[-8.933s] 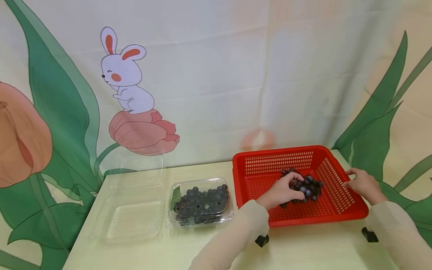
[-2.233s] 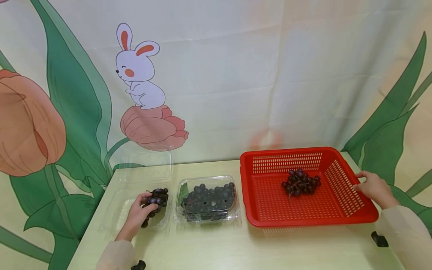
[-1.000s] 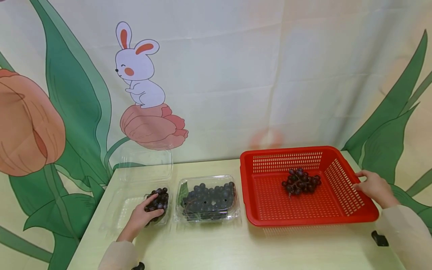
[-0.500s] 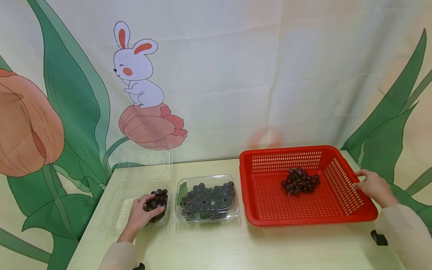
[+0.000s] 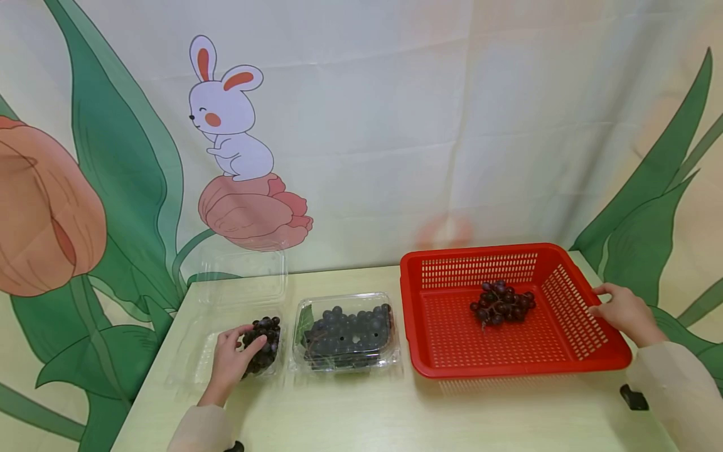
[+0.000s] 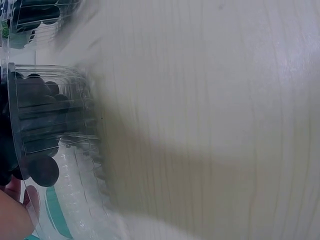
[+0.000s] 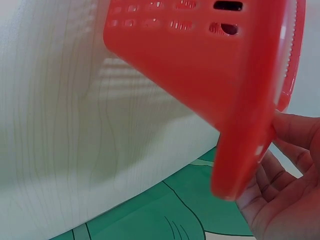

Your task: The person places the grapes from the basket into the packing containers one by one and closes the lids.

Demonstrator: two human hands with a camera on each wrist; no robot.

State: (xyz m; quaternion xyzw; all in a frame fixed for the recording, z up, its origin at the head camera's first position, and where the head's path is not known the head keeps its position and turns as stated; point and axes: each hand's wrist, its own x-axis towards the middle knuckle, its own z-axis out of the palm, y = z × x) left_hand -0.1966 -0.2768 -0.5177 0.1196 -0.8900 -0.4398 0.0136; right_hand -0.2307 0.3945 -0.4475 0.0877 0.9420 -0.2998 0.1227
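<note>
My left hand (image 5: 228, 356) holds a bunch of dark grapes (image 5: 267, 339) in the right part of an open clear plastic box (image 5: 198, 361), thumb across the grapes and fingers at their left side. The left wrist view shows grapes (image 6: 44, 171) behind the box's clear wall, with the fingers partly cut off. My right hand (image 5: 628, 315) grips the right rim of a red plastic basket (image 5: 480, 371). In the right wrist view the thumb lies over the rim, with fingers below. Another bunch of grapes (image 5: 503, 304) lies inside the basket.
A closed clear box (image 5: 344, 364) full of grapes, with a green leaf or label at its left, stands between the open box and the basket. The open box's raised lid (image 5: 243, 279) is at the back. A printed curtain (image 5: 361, 157) hangs behind the table (image 5: 339, 414).
Earlier the left hand was in the basket, then it brought a bunch of grapes into the open box. Lately its fingers have shifted from atop the bunch to its left side. The right hand stays put.
</note>
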